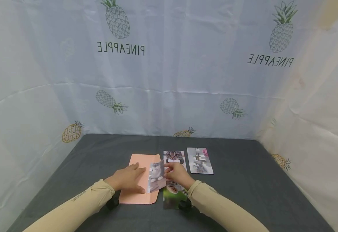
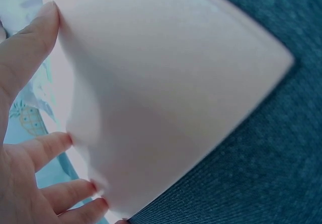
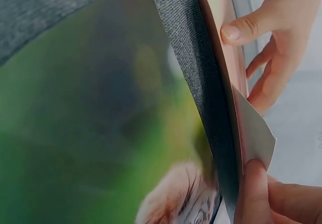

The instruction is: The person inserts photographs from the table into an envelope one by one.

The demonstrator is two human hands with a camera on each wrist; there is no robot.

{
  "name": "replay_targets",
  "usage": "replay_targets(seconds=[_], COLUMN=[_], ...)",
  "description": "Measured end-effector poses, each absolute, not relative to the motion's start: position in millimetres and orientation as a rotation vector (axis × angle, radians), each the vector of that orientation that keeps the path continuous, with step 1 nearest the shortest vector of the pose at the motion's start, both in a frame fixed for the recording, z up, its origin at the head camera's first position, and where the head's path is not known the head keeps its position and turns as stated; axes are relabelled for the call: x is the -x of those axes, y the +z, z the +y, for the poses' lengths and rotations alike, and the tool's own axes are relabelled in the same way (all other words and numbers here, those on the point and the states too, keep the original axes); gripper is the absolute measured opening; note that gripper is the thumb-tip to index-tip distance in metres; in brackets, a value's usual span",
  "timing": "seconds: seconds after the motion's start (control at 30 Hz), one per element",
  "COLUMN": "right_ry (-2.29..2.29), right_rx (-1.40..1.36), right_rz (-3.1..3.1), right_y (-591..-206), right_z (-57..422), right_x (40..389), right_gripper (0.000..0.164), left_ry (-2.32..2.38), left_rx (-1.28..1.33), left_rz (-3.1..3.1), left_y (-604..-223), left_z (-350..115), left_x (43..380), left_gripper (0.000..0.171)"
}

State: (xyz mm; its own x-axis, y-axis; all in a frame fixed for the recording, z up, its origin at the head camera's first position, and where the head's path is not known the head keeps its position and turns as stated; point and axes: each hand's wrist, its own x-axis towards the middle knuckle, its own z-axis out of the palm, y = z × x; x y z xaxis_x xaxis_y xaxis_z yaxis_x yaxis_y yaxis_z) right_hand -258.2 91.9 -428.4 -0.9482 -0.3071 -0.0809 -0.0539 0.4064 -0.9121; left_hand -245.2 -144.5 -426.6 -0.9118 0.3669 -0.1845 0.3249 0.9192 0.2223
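Note:
A salmon-pink envelope (image 1: 137, 198) lies on the dark cloth in the head view. My left hand (image 1: 129, 178) rests on its left part, fingers spread and fairly straight. In the left wrist view the fingertips press on the pale envelope surface (image 2: 166, 108). With thumb and fingers my right hand (image 1: 178, 175) pinches the right edge of a small cat photo card (image 1: 157, 176). That card overlaps the envelope's right side, its right edge raised. The right wrist view shows the card's pale back (image 3: 257, 131) tilted up from the envelope.
Beneath the right hand lies a tall photo print (image 1: 172, 202) with a tabby cat on a green background. Another photo card (image 1: 200, 161) lies to its right. A white curtain (image 1: 169, 64) printed with pineapples hangs behind the dark table cloth (image 1: 244, 180) and at both sides.

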Motion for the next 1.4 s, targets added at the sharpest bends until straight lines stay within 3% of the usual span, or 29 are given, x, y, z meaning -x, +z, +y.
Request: replay_targets(seconds=[1.4], right_ry=[-1.424], right_rx=[0.203], right_rz=[2.522], right_y=[-430.0], right_z=[61.3], right_x=[264.8], right_gripper=[0.037], left_ry=[0.306], left_rx=[-0.571], left_rz=[2.869], left_y=[-428.4], left_z=[-147.5], left_x=[246.3], left_gripper=[0.092])
